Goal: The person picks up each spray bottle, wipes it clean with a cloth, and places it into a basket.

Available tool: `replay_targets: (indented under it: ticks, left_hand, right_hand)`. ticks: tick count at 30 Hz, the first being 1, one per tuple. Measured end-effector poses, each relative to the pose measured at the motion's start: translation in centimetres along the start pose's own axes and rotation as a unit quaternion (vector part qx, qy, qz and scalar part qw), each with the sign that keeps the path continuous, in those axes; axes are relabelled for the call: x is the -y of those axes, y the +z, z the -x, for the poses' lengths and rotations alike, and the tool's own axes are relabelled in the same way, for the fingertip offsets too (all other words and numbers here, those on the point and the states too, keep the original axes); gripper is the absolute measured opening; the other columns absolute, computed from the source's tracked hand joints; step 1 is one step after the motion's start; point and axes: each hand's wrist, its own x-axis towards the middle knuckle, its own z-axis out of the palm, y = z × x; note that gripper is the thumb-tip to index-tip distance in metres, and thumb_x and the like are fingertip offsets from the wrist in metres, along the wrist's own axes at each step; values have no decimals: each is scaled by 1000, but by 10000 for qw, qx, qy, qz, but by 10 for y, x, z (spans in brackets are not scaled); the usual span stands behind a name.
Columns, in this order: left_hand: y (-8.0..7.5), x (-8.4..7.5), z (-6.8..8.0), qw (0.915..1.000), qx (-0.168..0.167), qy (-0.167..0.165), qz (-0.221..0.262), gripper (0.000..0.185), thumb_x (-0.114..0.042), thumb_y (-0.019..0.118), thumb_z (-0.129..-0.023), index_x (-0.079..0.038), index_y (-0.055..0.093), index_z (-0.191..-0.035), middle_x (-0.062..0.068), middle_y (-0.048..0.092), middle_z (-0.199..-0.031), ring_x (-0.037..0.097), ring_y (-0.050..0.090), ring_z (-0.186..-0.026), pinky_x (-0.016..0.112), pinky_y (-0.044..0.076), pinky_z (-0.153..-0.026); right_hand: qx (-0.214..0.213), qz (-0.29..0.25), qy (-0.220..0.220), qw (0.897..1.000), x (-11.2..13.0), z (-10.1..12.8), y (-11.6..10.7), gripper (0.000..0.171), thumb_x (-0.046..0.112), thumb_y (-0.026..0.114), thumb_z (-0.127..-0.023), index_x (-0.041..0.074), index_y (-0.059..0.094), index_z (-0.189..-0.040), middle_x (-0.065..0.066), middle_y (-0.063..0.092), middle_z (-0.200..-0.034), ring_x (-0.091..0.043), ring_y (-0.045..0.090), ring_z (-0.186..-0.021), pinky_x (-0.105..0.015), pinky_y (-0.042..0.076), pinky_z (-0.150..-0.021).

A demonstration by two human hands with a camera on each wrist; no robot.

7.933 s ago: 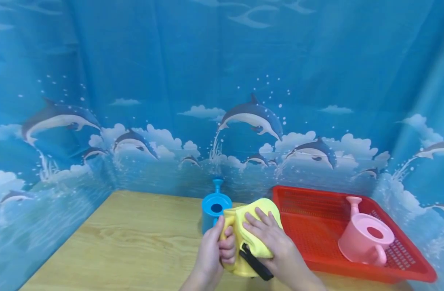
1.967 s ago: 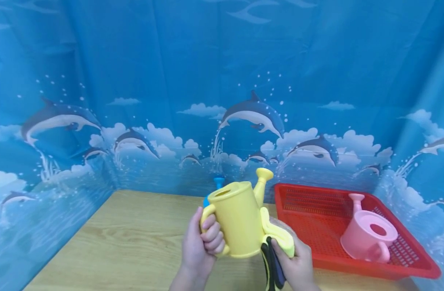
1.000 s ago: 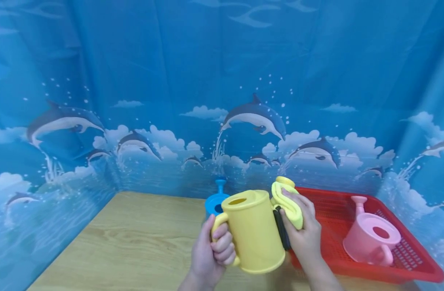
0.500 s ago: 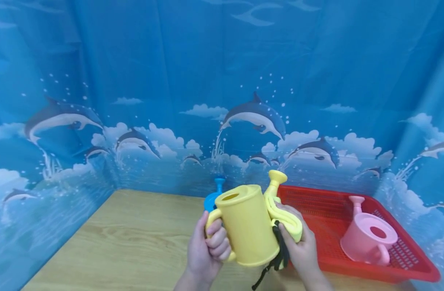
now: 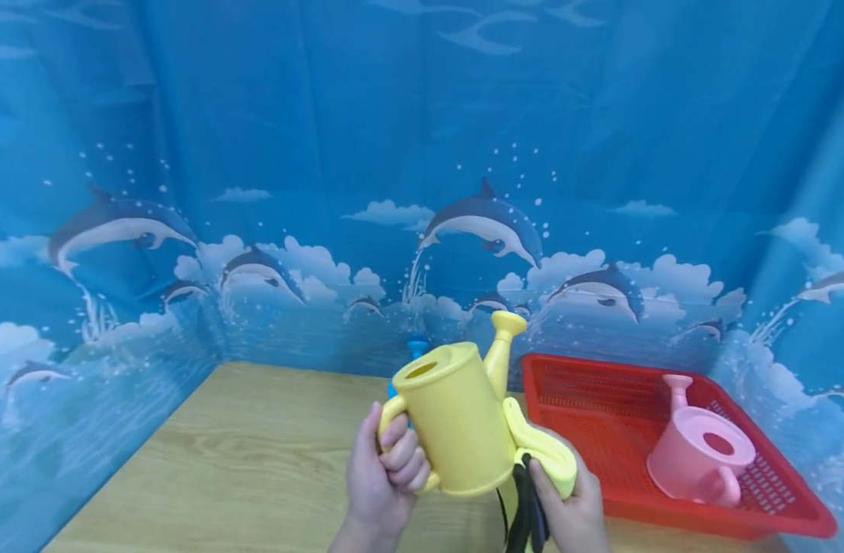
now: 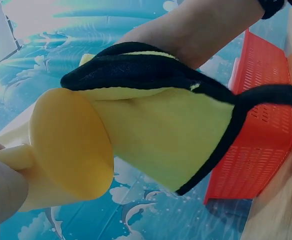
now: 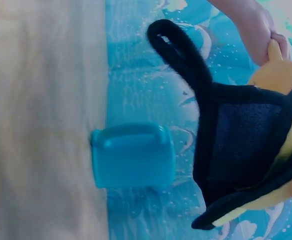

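A yellow toy watering can is held upright above the wooden table, spout pointing up and back. My left hand grips its handle at the left. My right hand holds a folded yellow cloth with black trim against the can's lower right side. The left wrist view shows the can's base and the cloth under it. In the right wrist view the cloth's black edge and loop fill the right half.
A blue toy watering can stands on the table behind the yellow one, also visible as the blue can. A red perforated tray at the right holds a pink watering can. A dolphin-print curtain surrounds the table.
The yellow can has tilted and shifted slightly left. My right hand slid the cloth from the spout down to the can's lower right side.
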Motion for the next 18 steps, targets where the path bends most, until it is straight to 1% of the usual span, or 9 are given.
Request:
replay_targets:
  ticks: [3, 5, 7, 10, 14, 16, 18]
  left_hand:
    - [1, 0, 0, 9999, -23, -90, -127, 43, -41, 26, -105, -19, 22, -69, -9, 16, -53, 4, 11, -42, 19, 5, -38]
    - [2, -2, 0, 9996, -22, -177, -209, 44, -42, 25, -105, -18, 20, -69, -9, 16, -53, 4, 10, -42, 19, 5, -38]
    - [2, -3, 0, 9993, -4, -253, -269, 44, -42, 25, -105, -18, 19, -69, -9, 16, -53, 4, 11, -42, 19, 5, -38]
    - [3, -3, 1, 9991, 40, -301, -299, 45, -43, 24, -105, -18, 19, -68, -9, 17, -53, 4, 11, -42, 20, 5, -39]
    - [4, -1, 2, 9989, 91, -376, -274, 45, -43, 23, -106, -18, 21, -68, -9, 17, -53, 5, 12, -43, 20, 5, -39]
    - [4, 0, 2, 9986, 109, -432, -279, 44, -43, 23, -106, -19, 24, -68, -8, 17, -53, 5, 12, -43, 20, 5, -39]
    - [4, -1, 2, 9985, 89, -442, -321, 44, -43, 24, -105, -20, 25, -68, -9, 17, -53, 5, 12, -43, 20, 5, -39]
  right_hand:
    - [-256, 392, -31, 9989, 2, 5, 1, 62, -28, 57, -73, 13, 63, -119, 22, 65, -112, 9, 62, -97, -6, 45, -84]
    - [-282, 423, -196, 9985, 0, 5, 2, 63, -28, 57, -73, 14, 63, -120, 23, 65, -113, 10, 61, -98, -6, 45, -86]
    - [-233, 260, -383, 9987, -4, 4, 2, 61, -28, 55, -74, 11, 62, -121, 20, 65, -116, 9, 61, -102, -6, 44, -88]
    - [-197, 6, -535, 9984, -9, 1, -1, 60, -27, 52, -77, 11, 61, -123, 18, 65, -118, 7, 61, -105, -6, 43, -90]
    - [-357, -236, -452, 9981, -12, -3, -3, 61, -27, 51, -80, 15, 61, -124, 17, 66, -116, 7, 61, -104, -7, 44, -90]
    - [-473, -315, -443, 9974, -12, -4, -2, 60, -26, 51, -81, 15, 62, -123, 16, 67, -115, 7, 62, -104, -7, 44, -89]
    - [-495, -272, -480, 9972, -12, -4, -2, 59, -26, 52, -80, 13, 62, -123, 16, 67, -114, 7, 62, -103, -7, 44, -89]
